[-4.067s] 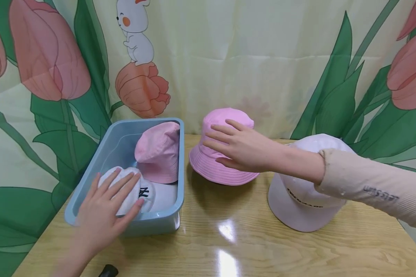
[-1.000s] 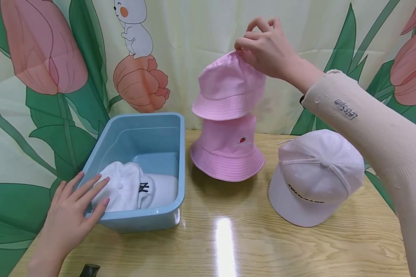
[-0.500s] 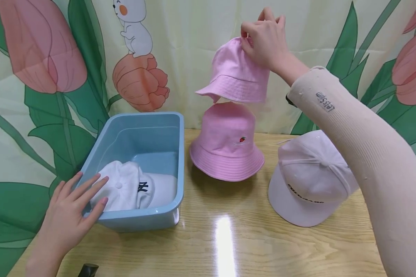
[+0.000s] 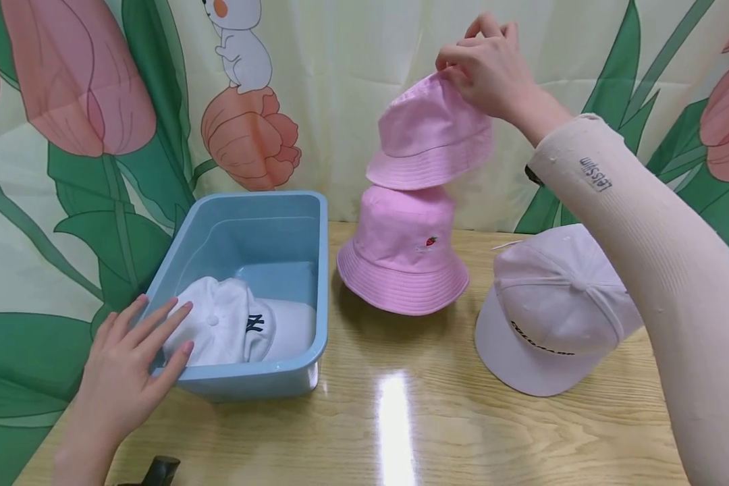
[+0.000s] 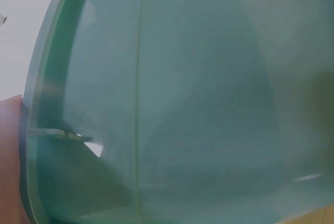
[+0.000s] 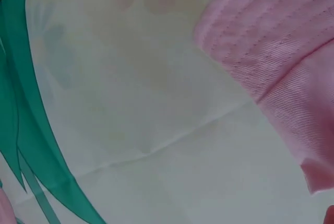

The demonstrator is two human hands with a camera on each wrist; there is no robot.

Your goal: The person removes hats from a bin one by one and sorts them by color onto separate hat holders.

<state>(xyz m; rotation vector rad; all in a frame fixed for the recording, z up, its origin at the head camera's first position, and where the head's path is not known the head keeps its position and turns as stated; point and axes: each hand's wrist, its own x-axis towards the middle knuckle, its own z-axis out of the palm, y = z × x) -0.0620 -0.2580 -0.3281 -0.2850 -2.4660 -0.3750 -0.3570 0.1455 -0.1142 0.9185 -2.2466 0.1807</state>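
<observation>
By its crown, a pink bucket hat (image 4: 431,138) hangs from the pinching fingers of my right hand (image 4: 489,67); its brim also fills the upper right of the right wrist view. Just beneath it, a second pink bucket hat (image 4: 403,250) with a small strawberry stands brim-down on the table. My left hand (image 4: 127,358) lies with spread fingers over the near left rim of a blue plastic bin (image 4: 323,270). Inside that bin, near the fingertips, is a white NY baseball cap (image 4: 212,324). The left wrist view shows mostly the bin's outer wall (image 5: 198,98).
A white baseball cap (image 4: 553,317) with dark lettering sits on the wooden table (image 4: 449,418) at the right, partly behind my right sleeve. A black object (image 4: 160,469) lies at the near edge. Behind everything hangs a tulip-patterned curtain (image 4: 352,101).
Since the oldest frame, a pink bucket hat has left the bin and now hangs from my right hand. My left hand has shifted from the NY cap to the bin's rim.
</observation>
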